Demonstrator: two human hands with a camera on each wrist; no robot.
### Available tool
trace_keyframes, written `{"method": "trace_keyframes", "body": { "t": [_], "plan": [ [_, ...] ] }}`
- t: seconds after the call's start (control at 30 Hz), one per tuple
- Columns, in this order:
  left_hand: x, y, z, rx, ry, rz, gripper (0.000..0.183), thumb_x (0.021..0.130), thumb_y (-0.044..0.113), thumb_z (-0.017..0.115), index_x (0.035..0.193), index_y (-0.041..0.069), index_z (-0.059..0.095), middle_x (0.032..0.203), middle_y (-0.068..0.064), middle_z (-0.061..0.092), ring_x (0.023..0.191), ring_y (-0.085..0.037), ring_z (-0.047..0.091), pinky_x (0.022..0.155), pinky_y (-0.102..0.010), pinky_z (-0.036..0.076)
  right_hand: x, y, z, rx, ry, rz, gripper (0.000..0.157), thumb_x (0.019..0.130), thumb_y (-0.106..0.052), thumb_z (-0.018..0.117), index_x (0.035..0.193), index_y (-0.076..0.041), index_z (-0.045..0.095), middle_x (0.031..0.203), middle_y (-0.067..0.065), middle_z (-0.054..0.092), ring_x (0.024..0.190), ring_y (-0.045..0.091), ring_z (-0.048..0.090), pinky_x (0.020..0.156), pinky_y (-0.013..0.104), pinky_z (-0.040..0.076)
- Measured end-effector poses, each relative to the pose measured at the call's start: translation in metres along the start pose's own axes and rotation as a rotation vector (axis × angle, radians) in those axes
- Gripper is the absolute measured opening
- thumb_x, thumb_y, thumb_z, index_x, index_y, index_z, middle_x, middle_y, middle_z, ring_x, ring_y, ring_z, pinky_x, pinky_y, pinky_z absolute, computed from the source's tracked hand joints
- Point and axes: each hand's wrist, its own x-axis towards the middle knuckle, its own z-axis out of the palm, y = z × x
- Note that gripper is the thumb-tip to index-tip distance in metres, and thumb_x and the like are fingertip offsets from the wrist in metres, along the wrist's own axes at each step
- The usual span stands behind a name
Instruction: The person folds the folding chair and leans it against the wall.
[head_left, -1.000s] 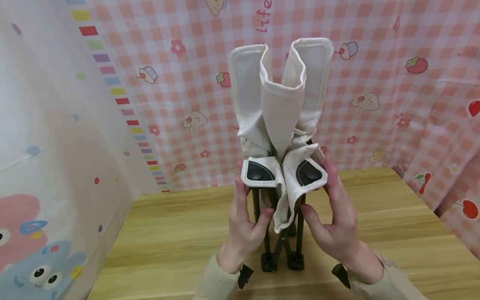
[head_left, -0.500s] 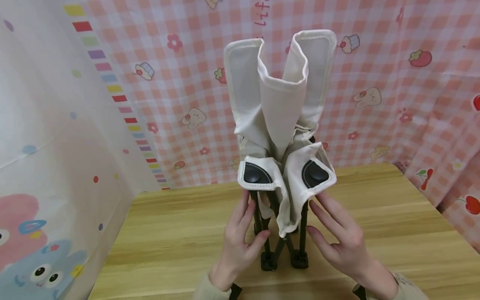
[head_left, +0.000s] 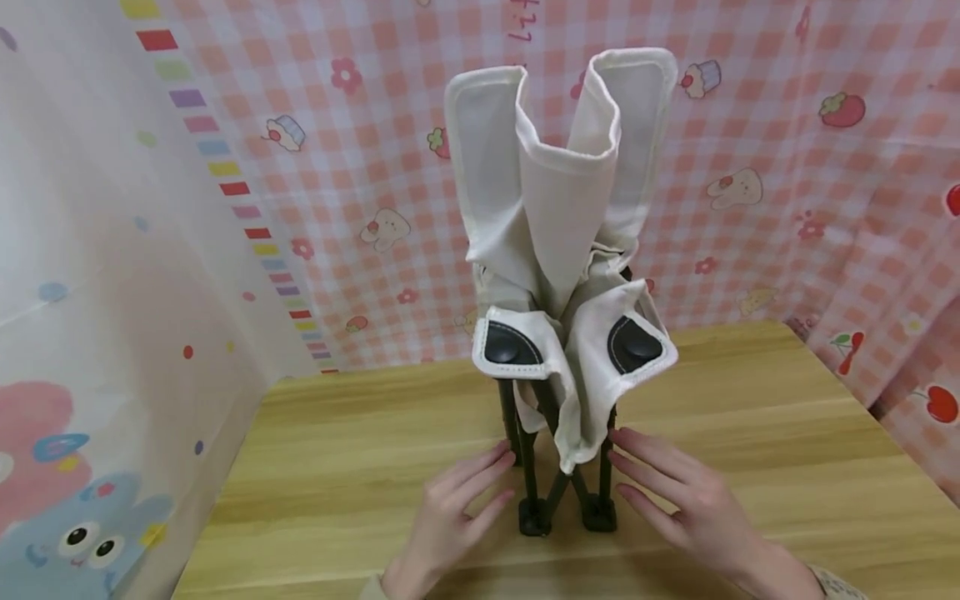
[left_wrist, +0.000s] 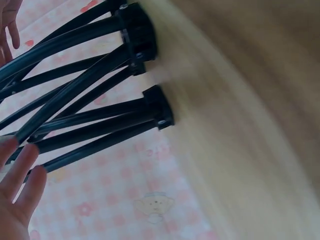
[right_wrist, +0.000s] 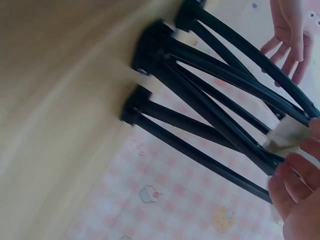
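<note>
A small folding camp chair with white fabric and black corner patches stands upright, half folded, on the wooden table. Its black tubular legs cross each other and end in black feet. My left hand is beside the legs on the left, fingers extended; whether its fingertips touch a tube is unclear. On the other side my right hand holds its fingers out toward the right front leg, fingertips at or very near it. In the right wrist view, several black tubes spread from the feet.
Beneath the chair is a wood-grain table. A pink checked cloth with printed cakes and strawberries hangs behind it. A white printed cloth hangs at the left.
Both hands slid down from the fabric corners, along the legs, and moved slightly outward. The right fabric corner spread a little to the right. The chair stayed standing.
</note>
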Motion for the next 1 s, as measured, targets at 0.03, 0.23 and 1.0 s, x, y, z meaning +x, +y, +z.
{"method": "trace_keyframes", "body": {
  "t": [0.03, 0.23, 1.0],
  "plan": [
    [-0.002, 0.0, -0.001, 0.01, -0.044, -0.003, 0.029, 0.104, 0.025, 0.068, 0.12, 0.003, 0.077, 0.123, -0.015, 0.079, 0.105, -0.026, 0.08, 0.097, -0.027, 0.064, -0.004, 0.001, 0.0, -0.009, -0.024, 0.001, 0.034, 0.108, -0.024, 0.061, 0.111, 0.005, 0.079, 0.134, 0.016, 0.074, 0.145, 0.009, 0.056, 0.123, 0.016, 0.043],
    [-0.01, 0.001, -0.006, 0.063, -0.352, -0.038, 0.036, 0.091, 0.028, 0.081, 0.125, 0.017, 0.077, 0.13, -0.004, 0.077, 0.113, -0.016, 0.078, 0.096, -0.027, 0.065, -0.024, 0.004, 0.001, -0.076, -0.2, 0.047, 0.038, 0.111, -0.032, 0.052, 0.12, -0.006, 0.078, 0.129, 0.015, 0.076, 0.141, 0.01, 0.059, 0.126, 0.014, 0.037],
    [-0.022, -0.005, -0.001, -0.018, -0.793, -0.102, 0.022, 0.093, 0.022, 0.08, 0.115, 0.023, 0.082, 0.128, 0.002, 0.078, 0.116, -0.013, 0.075, 0.105, -0.029, 0.062, -0.056, -0.003, 0.005, -0.055, -0.644, 0.174, 0.024, 0.091, -0.019, 0.082, 0.114, -0.019, 0.081, 0.117, -0.001, 0.079, 0.101, 0.014, 0.075, 0.084, 0.026, 0.064]
  ]
}}
